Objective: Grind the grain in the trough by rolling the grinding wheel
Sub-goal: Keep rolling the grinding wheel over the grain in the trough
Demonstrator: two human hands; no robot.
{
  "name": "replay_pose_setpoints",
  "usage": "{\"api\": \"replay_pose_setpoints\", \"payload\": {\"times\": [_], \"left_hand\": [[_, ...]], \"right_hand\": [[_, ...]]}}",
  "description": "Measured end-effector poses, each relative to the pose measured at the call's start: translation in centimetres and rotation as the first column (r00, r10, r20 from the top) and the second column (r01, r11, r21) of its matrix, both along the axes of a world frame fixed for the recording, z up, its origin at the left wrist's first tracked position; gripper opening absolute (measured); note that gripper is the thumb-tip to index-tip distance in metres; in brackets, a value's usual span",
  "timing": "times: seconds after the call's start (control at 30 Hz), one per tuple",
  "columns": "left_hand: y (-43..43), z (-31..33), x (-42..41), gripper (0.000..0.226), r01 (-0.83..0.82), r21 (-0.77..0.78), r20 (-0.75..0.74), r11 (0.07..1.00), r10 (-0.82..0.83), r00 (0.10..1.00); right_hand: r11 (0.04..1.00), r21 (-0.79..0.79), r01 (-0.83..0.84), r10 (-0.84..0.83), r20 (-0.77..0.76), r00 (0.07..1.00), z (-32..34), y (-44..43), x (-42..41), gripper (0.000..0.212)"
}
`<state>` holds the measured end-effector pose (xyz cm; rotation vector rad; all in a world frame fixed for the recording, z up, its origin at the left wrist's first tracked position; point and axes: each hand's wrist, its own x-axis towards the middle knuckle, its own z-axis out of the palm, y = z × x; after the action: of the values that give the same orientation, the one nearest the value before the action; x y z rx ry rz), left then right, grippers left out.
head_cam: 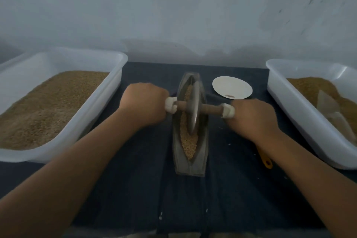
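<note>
Since the trough (190,164) runs lengthwise away from the body, the grinding wheel (194,108) is judged to need rolling forward and back. Its crosswise handle (210,109) is gripped by both hands, left hand (144,104) and right hand (253,118), equally near. Grain (188,141) lies in the trough under the wheel. A plate (231,87) stands near on the right, outside the rolling line.

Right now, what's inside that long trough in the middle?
Tan grain fills the groove of the trough, and the grinding wheel stands on edge in it. The grain right beneath the wheel's rim is covered, so whether it is crushed cannot be seen.
</note>
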<state>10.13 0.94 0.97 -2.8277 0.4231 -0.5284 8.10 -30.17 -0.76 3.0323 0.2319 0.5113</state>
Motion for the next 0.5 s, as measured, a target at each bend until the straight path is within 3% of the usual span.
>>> {"api": "replay_pose_setpoints", "payload": {"times": [0.17,0.33,0.5], "left_hand": [[2.0,-1.4,-4.5,0.038,0.143,-0.016,0.143,0.99,-0.139,0.98],[-0.4,-0.5,2.3,0.023,-0.02,-0.061,-0.021,0.998,0.018,1.0],[-0.9,0.1,4.0,0.032,-0.044,-0.131,-0.05,0.99,0.038,0.998]], "right_hand": [[0.99,0.057,-0.133,0.127,0.088,0.988,-0.5,-0.7,-4.2,0.036],[0.998,0.021,0.058,-0.06,0.069,0.996,-0.1,0.8,2.5,0.034],[0.998,0.03,0.061,-0.062,0.037,0.997,1.1,1.3,5.1,0.033]]}}
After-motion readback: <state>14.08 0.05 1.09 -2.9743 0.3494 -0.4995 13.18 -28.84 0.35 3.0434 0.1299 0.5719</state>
